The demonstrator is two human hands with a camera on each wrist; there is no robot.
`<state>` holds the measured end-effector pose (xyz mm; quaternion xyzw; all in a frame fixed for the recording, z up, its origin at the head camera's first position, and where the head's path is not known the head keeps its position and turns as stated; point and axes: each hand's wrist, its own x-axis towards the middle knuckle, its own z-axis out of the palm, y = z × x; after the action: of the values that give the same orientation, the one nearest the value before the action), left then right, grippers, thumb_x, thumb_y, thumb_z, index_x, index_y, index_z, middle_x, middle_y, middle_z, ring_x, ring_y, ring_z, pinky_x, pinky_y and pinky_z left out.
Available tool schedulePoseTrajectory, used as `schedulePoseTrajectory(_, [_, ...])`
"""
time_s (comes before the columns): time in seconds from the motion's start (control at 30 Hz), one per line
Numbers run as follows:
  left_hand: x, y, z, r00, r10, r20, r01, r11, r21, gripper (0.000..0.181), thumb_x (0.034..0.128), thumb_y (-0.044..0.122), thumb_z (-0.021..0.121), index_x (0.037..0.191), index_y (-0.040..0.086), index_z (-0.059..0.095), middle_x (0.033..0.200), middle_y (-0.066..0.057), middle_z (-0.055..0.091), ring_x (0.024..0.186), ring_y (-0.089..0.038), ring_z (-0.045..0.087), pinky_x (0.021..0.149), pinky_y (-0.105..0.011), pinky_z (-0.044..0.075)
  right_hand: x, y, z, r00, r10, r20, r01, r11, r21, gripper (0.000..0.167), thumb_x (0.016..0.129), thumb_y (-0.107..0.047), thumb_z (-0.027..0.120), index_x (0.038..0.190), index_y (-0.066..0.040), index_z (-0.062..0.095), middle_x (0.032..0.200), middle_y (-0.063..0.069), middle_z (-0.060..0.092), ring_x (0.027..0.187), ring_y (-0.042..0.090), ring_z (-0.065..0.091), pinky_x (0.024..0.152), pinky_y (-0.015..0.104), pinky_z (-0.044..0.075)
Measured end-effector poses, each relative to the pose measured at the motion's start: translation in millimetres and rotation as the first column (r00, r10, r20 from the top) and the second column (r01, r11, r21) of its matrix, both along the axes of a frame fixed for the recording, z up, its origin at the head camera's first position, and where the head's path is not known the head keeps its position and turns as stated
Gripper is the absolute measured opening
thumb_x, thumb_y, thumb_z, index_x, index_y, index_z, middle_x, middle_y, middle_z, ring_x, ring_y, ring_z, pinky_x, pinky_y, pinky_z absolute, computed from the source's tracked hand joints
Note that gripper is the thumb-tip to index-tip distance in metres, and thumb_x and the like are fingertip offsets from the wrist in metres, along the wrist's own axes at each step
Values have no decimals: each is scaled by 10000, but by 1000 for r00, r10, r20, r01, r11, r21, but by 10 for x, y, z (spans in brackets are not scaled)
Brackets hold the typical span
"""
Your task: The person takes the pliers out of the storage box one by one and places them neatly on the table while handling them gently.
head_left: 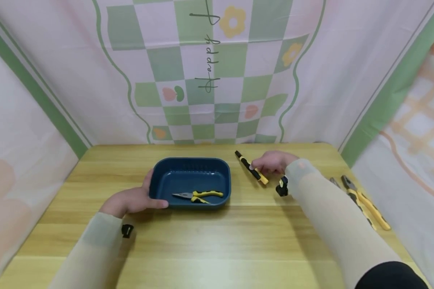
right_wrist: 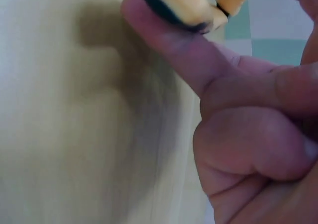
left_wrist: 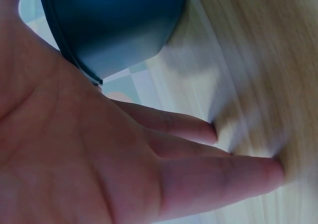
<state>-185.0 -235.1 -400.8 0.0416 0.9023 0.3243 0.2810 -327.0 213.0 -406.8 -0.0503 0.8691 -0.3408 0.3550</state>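
The right hand (head_left: 273, 161) pinches a yellow-and-black-handled tool (head_left: 244, 162) between thumb and fingers, the grip drawn closed around its handle part. Seen from the head, the tool lies slantwise in front of the fingertips, its dark narrow end pointing away and to the left past them, its yellow handle end slanting back towards the near right. The right wrist view shows one fingertip against the yellow-and-black handle; the rest of the tool runs out of the picture there, and whether it touches the desk (head_left: 202, 249) I cannot tell. It stands just to the right of a dark blue container (head_left: 188, 180), apart from its wall. The left hand (head_left: 135, 199) rests against the container's left end, thumb stretched along the near left corner of the rim; in the left wrist view its other fingers (left_wrist: 218, 184) are straight and spread, reaching down towards the desk rather than curling round the wall. Inside the container, near its front wall, lies a pair of needle-nose pliers (head_left: 196, 194) with yellow-and-black handles. Beyond the right sleeve (head_left: 332, 208), another pair of pliers (head_left: 351, 188) lies on the desk, beside a metal tip (head_left: 334, 182) mostly hidden by the arm.
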Motion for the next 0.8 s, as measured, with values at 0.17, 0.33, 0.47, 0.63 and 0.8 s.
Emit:
schedulePoseTrajectory(0.17, [-2,3,9,1000,-6,0,6,1000,-12,1314,826,608,729,1529,124,-270,1546,-359,193,1211,-432,467,979,-606,386,91,-47,-33,1000,-2,-13,2,1000,12,461,835,-475,729,985,-41,697,858,96,705,589,131,484,502,250,354])
schedulePoseTrajectory(0.33, [-3,4,12,1000,-11,-1,11,1000,-17,1311,831,606,725,1528,111,-268,1559,-354,161,1226,-439,453,988,-610,379,199,-135,-30,998,5,-57,0,996,87,428,856,-466,711,784,-45,680,657,70,657,470,117,414,443,248,304])
schedulePoseTrajectory(0.47, [-3,5,10,1000,-8,0,8,1000,-16,1308,833,603,725,1528,109,-267,1559,-352,165,1220,-437,452,985,-609,382,311,-217,6,991,67,-114,-43,979,199,431,859,-442,700,722,-33,691,569,64,613,411,108,365,417,252,294])
schedulePoseTrajectory(0.63, [-2,2,4,1000,-9,1,9,1000,-13,1307,836,598,726,1526,113,-272,1561,-351,161,1227,-440,449,991,-612,374,467,-300,54,969,174,-175,-114,945,307,400,855,-411,685,743,-28,687,654,108,664,517,182,587,549,309,454])
schedulePoseTrajectory(0.8, [1,2,3,1000,-7,-1,7,1000,-20,1306,836,604,722,1526,120,-275,1551,-357,188,1213,-435,466,987,-613,374,587,-382,61,959,172,-225,-77,923,378,341,834,-385,682,789,-50,645,708,108,664,546,212,626,605,349,498])
